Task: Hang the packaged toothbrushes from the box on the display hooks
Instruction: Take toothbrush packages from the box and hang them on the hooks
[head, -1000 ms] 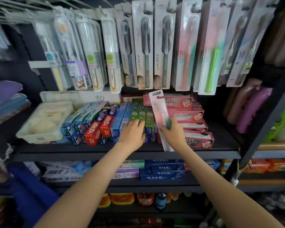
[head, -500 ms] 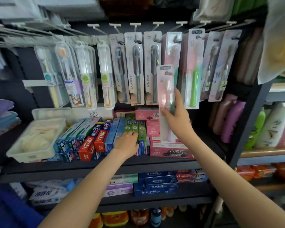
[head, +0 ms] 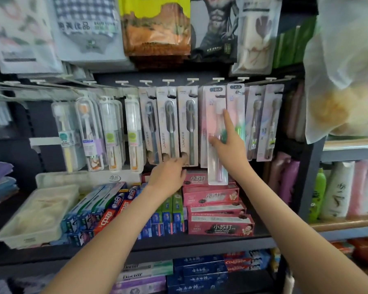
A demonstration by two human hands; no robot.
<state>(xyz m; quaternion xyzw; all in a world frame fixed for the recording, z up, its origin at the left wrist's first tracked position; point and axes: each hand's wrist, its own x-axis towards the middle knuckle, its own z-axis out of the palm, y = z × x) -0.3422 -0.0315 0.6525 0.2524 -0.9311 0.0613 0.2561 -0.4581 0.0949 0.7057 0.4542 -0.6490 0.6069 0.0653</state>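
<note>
Dark metal shelving (head: 306,177) fills the view, with large bagged goods (head: 157,28) hanging across its top. The middle shelf (head: 200,242) carries a white tray (head: 28,240) at far left, blue and red toothpaste boxes (head: 106,211) at centre-left and stacked pink toothpaste boxes (head: 219,227) at centre-right. Above this shelf a row of packs hangs from white display hooks (head: 168,81): clear-cased toothbrushes (head: 87,128) on the left, grey toothbrush packs (head: 168,124) in the middle, and paler packs to the right. Two bare forearms reach in from the near edge. The right grip (head: 227,143) is grasping the pink toothbrush pack (head: 214,119), thumb laid on its front face and index finger (head: 225,115) straight up along its right edge; the other fingers are hidden. This pack stands upright in front of the hanging row, just right of the grey toothbrush packs. Its top is level with its neighbours' tops and directly below one hook, while its lower end reaches down over the uppermost pink box. Whether its hole sits on the hook cannot be determined. The left grip (head: 168,177) is released, back of the hand upward, fingertips touching the lower edges of the grey toothbrush packs and grasping nothing.
</note>
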